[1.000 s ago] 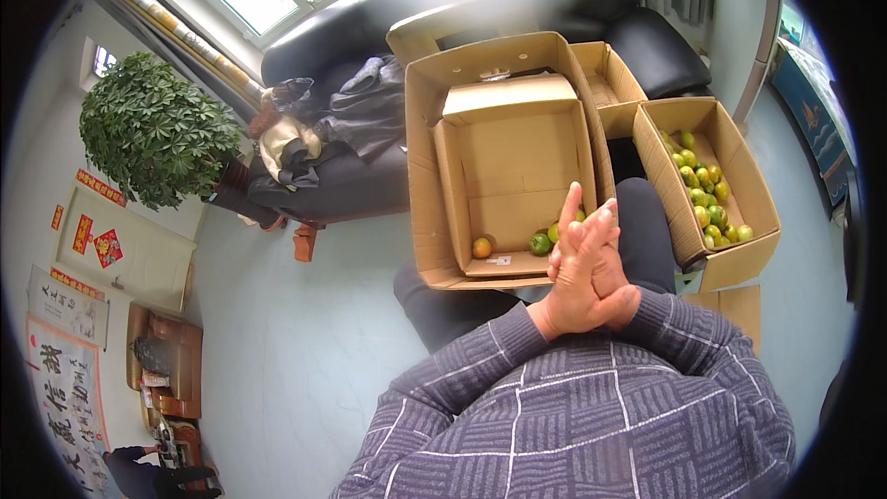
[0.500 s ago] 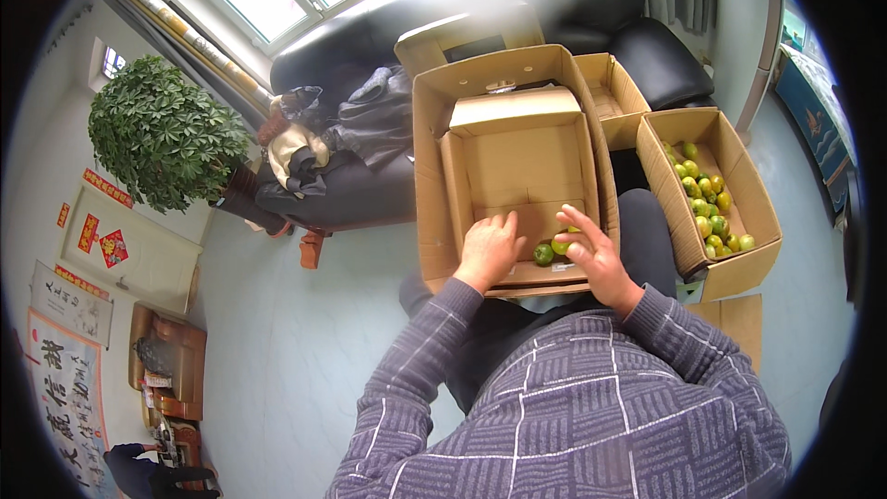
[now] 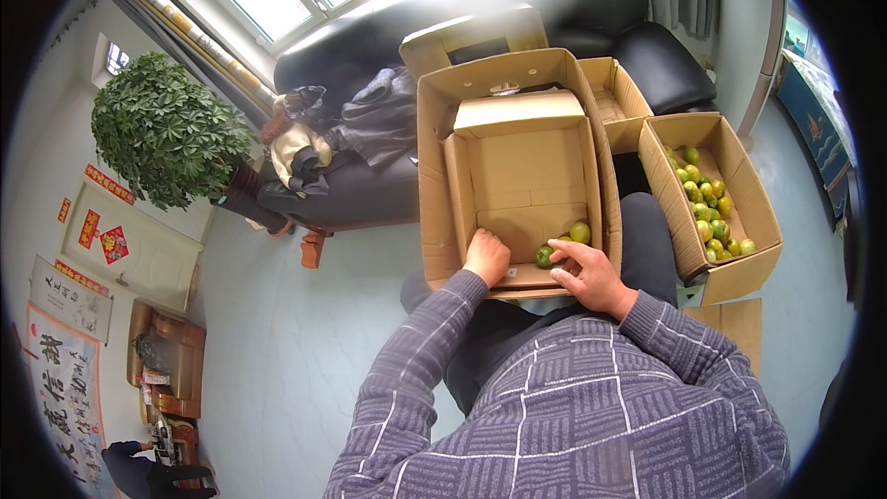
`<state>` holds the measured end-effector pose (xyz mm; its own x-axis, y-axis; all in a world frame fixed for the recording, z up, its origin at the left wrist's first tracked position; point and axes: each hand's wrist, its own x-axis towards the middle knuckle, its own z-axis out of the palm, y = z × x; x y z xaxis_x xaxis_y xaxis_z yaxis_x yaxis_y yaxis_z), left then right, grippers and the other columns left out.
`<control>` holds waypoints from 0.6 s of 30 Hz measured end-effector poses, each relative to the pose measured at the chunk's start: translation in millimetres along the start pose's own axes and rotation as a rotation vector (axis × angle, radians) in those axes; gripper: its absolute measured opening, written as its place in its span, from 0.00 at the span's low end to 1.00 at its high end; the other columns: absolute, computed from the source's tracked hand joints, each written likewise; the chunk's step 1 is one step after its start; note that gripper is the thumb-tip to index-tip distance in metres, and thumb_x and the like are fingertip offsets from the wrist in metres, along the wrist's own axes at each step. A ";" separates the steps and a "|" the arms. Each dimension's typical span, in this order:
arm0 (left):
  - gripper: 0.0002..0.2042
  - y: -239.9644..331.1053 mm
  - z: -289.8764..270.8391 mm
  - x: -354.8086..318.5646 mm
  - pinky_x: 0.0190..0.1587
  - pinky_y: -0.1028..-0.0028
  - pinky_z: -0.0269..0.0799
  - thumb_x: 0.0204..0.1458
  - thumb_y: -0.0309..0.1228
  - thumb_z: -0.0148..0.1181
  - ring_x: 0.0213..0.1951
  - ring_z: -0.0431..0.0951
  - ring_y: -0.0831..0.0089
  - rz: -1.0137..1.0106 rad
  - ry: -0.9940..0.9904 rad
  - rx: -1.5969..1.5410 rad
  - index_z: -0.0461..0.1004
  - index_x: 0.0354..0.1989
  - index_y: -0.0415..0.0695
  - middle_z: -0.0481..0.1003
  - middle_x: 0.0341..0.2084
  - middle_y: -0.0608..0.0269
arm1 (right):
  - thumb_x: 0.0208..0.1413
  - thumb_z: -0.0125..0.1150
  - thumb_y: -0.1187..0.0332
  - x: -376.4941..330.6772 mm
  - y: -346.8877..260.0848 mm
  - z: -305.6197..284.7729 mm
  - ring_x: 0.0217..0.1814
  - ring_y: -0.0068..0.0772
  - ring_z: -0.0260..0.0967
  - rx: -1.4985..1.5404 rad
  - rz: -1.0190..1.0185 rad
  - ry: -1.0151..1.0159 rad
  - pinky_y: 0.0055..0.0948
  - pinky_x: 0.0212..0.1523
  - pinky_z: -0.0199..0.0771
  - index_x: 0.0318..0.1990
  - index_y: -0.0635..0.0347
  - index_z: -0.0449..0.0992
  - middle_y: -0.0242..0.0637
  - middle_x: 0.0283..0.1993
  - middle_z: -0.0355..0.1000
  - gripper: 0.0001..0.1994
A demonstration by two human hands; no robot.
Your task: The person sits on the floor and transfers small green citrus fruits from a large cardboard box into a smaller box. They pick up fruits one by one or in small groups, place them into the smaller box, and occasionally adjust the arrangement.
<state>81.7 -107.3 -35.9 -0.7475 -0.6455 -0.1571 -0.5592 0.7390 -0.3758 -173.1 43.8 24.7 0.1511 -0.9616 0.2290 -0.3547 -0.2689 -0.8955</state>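
Observation:
An inner cardboard box sits nested in a larger cardboard box in front of me. Near its lower edge lie a dark green round fruit and a yellow-green fruit, with another partly covered by fingers. My right hand reaches in from the right, its thumb and fingers apart and the fingertips beside the dark green fruit. In the near left corner, my left hand has its fingers curled in; whatever they hold, if anything, is hidden.
To the right stands a cardboard box with many green and orange fruits. Behind it is another open box. A black sofa with clothes, a potted plant and a person are farther off.
My left hand has drawn back toward the near left corner and its fingers have curled. My right hand has lowered toward the fruits, uncovering the yellow-green one.

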 end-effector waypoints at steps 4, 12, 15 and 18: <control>0.07 1.4 -21.9 0.2 0.48 0.58 0.78 0.53 0.36 0.69 0.44 0.86 0.58 -0.125 -0.005 -0.072 0.88 0.33 0.48 0.85 0.37 0.56 | 0.65 0.72 0.69 0.7 2.2 -0.7 0.41 0.33 0.84 -0.005 -0.008 0.005 0.33 0.49 0.86 0.70 0.63 0.77 0.43 0.53 0.84 0.27; 0.19 37.6 -60.8 0.7 0.41 0.70 0.83 0.55 0.33 0.74 0.38 0.85 0.69 -0.563 0.221 -1.903 0.83 0.52 0.36 0.84 0.38 0.57 | 0.65 0.71 0.70 2.5 5.7 3.4 0.41 0.33 0.84 0.026 -0.001 0.106 0.32 0.46 0.86 0.70 0.65 0.77 0.45 0.55 0.81 0.26; 0.20 64.5 -55.7 7.0 0.35 0.77 0.77 0.56 0.26 0.72 0.33 0.79 0.77 -0.538 0.283 -2.259 0.79 0.57 0.37 0.81 0.38 0.64 | 0.65 0.71 0.70 1.9 8.1 3.6 0.42 0.34 0.85 0.012 0.025 0.092 0.32 0.46 0.87 0.69 0.65 0.77 0.45 0.57 0.80 0.25; 0.20 82.5 -47.6 7.2 0.35 0.77 0.75 0.55 0.23 0.70 0.33 0.77 0.79 -0.524 0.282 -2.211 0.78 0.57 0.38 0.80 0.38 0.66 | 0.65 0.71 0.70 -0.3 11.2 3.6 0.44 0.35 0.86 0.011 0.023 0.077 0.34 0.49 0.87 0.68 0.65 0.78 0.46 0.59 0.79 0.25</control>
<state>13.2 -41.7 -24.5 -0.3590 -0.8991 -0.2505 0.0954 -0.3024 0.9484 -173.8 41.3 13.3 0.0715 -0.9691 0.2361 -0.3473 -0.2461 -0.9049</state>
